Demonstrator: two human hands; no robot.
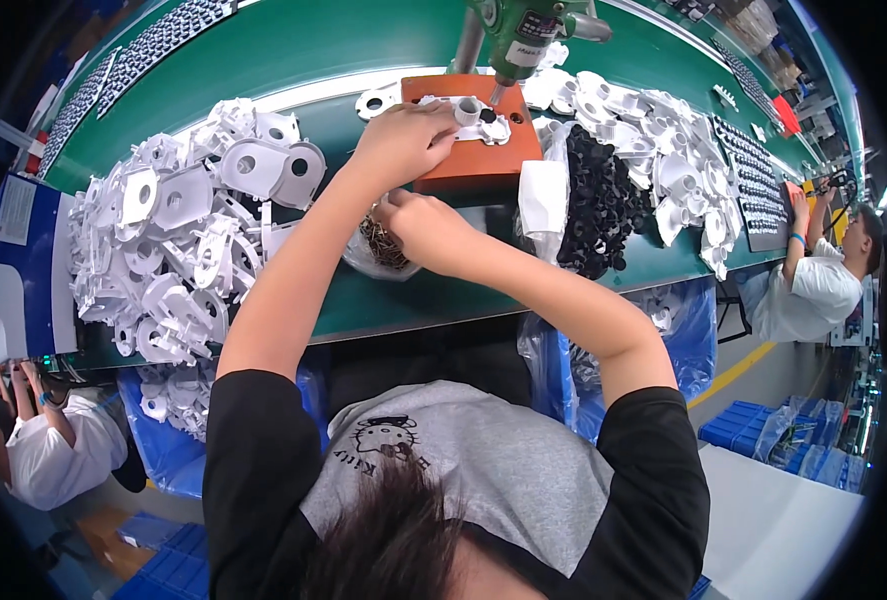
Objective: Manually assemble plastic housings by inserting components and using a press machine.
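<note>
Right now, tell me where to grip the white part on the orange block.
Probably grip the white part by its flat near edge, coming from the person's side. The green driver stands over its far end, and the left hand already rests on its left side atop the orange block.

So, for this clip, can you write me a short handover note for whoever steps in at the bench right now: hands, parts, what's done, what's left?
Left hand: resting on the white moulded plastic part seated on the orange-brown block fixture, holding it down.
Right hand: closed at the clear bag of small dark metal screws; whether it has one pinched is hidden.
Green hanging power screwdriver: tip just above the part, no hand on it.
Stock: pile of white plastic housings to the left, black round pieces to the right.
Done: part seated. Left: the fastening, as far as can be judged.
</note>
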